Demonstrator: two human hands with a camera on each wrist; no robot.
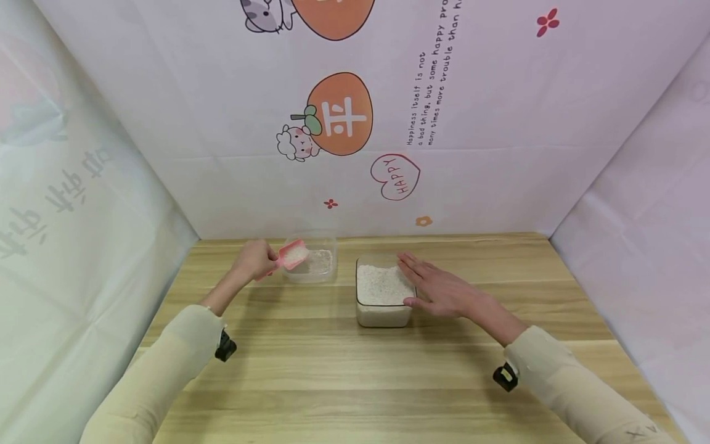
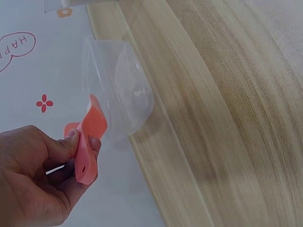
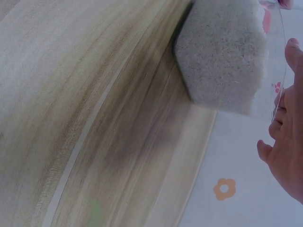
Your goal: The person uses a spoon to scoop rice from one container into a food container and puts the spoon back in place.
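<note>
A pink scoop point(image 1: 291, 254) carrying white rice is held over a clear plastic container point(image 1: 323, 275) at the back left. My left hand point(image 1: 256, 259) pinches its handle between thumb and fingers, as the left wrist view shows with the scoop point(image 2: 87, 142) tilted. Some rice point(image 1: 320, 262) lies in the bottom of that container. To its right stands a larger clear box point(image 1: 384, 316), filled well up with rice point(image 3: 222, 56). My right hand point(image 1: 440, 290) rests on the right rim of this box, its fingers straight.
The wooden table point(image 1: 333, 382) ends at the back against a printed white cloth point(image 1: 249, 185). Cloth sides rise at left and right. A dark wrist camera point(image 1: 225, 346) sits at the left cuff and another wrist camera point(image 1: 506, 376) at the right.
</note>
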